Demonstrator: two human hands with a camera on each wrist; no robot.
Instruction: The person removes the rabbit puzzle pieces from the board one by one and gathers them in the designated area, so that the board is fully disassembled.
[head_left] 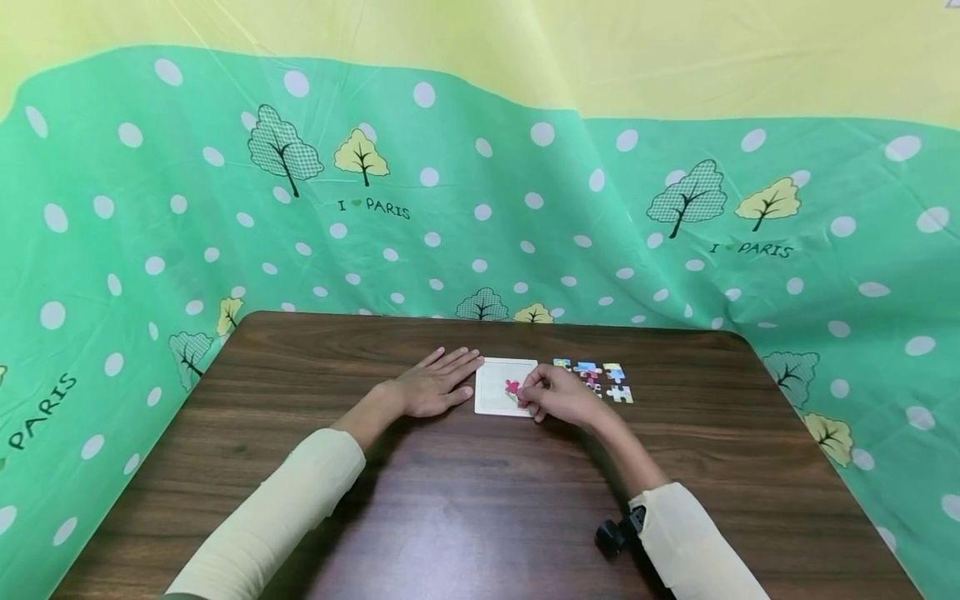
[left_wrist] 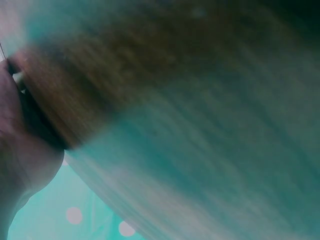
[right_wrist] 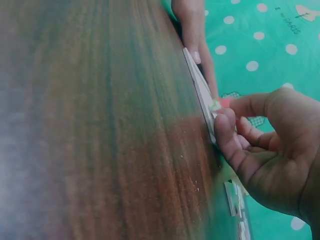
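A white square puzzle tray (head_left: 495, 373) lies on the table. My right hand (head_left: 558, 396) pinches a pink-and-green jigsaw piece (head_left: 512, 387) between thumb and fingers over the tray's right part. In the right wrist view the piece (right_wrist: 226, 103) shows at the fingertips, partly covered by them. My left hand (head_left: 437, 385) lies palm down with straight fingers at the tray's left edge, its fingertips by the upper left corner. The left wrist view is blurred and shows only part of the left hand (left_wrist: 30, 160).
Several loose jigsaw pieces (head_left: 619, 393) lie just right of the tray, some behind my right hand. The dark wooden table (head_left: 450, 517) ends at a green dotted curtain (head_left: 480, 242) at the back and sides. A black strap mount (head_left: 611, 539) sits on my right wrist.
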